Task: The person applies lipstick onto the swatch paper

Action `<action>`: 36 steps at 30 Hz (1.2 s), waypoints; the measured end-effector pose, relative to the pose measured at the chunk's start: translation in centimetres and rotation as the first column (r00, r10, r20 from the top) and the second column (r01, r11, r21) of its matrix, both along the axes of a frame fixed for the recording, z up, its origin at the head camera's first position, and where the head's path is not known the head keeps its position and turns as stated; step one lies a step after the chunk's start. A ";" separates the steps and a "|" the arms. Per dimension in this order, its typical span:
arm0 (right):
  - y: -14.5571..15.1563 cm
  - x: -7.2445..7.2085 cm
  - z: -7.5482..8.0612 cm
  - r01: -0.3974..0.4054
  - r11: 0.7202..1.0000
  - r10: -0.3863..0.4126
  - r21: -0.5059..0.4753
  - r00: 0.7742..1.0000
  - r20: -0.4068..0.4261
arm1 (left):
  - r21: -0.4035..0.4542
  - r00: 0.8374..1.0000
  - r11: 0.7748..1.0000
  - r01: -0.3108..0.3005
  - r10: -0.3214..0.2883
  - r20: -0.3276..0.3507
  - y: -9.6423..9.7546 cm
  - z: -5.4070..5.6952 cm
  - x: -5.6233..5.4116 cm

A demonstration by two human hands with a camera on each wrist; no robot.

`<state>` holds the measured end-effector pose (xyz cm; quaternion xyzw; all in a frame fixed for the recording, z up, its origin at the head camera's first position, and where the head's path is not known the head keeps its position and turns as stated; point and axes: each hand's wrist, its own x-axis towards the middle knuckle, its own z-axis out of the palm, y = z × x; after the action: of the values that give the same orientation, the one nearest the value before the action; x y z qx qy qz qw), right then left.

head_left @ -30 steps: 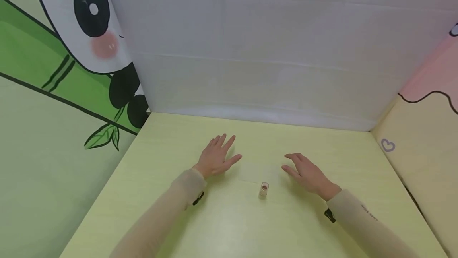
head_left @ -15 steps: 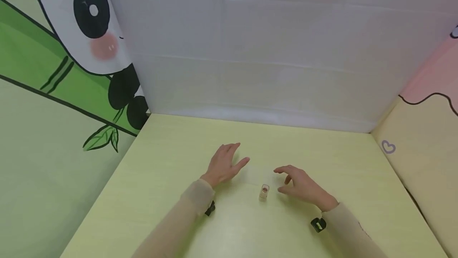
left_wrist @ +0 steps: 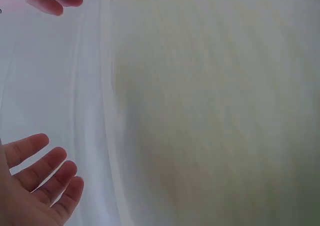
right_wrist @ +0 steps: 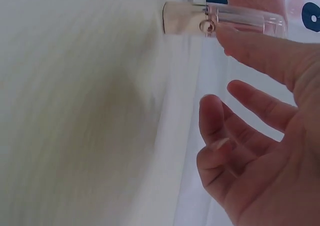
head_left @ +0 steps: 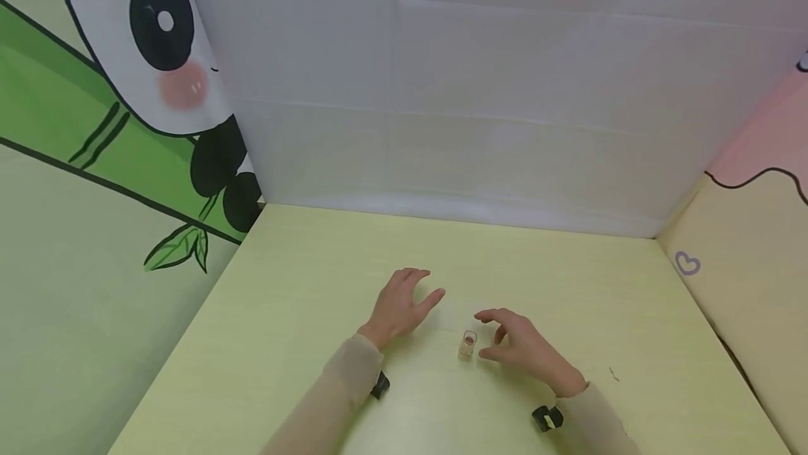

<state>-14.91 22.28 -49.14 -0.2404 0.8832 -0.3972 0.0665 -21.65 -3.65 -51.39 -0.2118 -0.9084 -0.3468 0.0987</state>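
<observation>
A small upright tube (head_left: 467,345), see-through at the top and beige at the bottom, stands on the table between the two hands. In the right wrist view the same tube (right_wrist: 184,19) shows a clear upper part with a pinkish tint. My right hand (head_left: 522,351) is just right of it, fingers loosely bent, thumb tip close by the tube and nothing gripped. My left hand (head_left: 399,308) hovers to the left and slightly farther back, fingers spread and relaxed, holding nothing. The left wrist view catches its fingers (left_wrist: 52,175) parted.
A faint pale rectangle (head_left: 444,316) lies on the yellowish table (head_left: 303,301) behind the tube. A white sheet (head_left: 442,90) covers the back wall. Side panels carry cartoon prints, a panda on the left and a heart (head_left: 687,263) on the right.
My right hand has moved left and nearer the front, toward the tube, its fingers more bent. My left hand has drifted right and nearer the front. The tube stays put.
</observation>
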 end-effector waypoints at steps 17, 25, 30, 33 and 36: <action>-2.6 1.0 -2.0 0.070 0.998 -0.070 0.005 0.996 0.052 | 0.075 0.993 0.990 0.117 -0.119 0.026 2.1 0.5 2.3; -2.3 1.4 -2.4 0.040 0.999 -0.040 -0.001 0.999 0.031 | 0.183 0.980 0.968 0.171 -0.186 0.069 3.5 0.2 3.9; -2.3 1.2 -2.4 0.021 1.000 -0.021 -0.015 1.000 -0.006 | 0.202 0.966 0.960 0.193 -0.222 0.132 4.2 0.3 4.5; -2.4 1.1 -2.5 0.014 1.000 -0.014 -0.021 0.999 -0.034 | 0.203 0.956 0.957 0.208 -0.243 0.163 4.4 0.3 4.8; -2.5 1.1 -2.8 0.014 1.000 -0.016 -0.022 0.998 -0.060 | 0.195 0.952 0.957 0.215 -0.250 0.178 4.3 0.1 5.1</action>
<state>-13.85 19.79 -51.91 -0.2463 0.8823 -0.3996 0.0345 -16.53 0.70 -51.33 -0.2723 -0.8486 -0.4532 -0.0169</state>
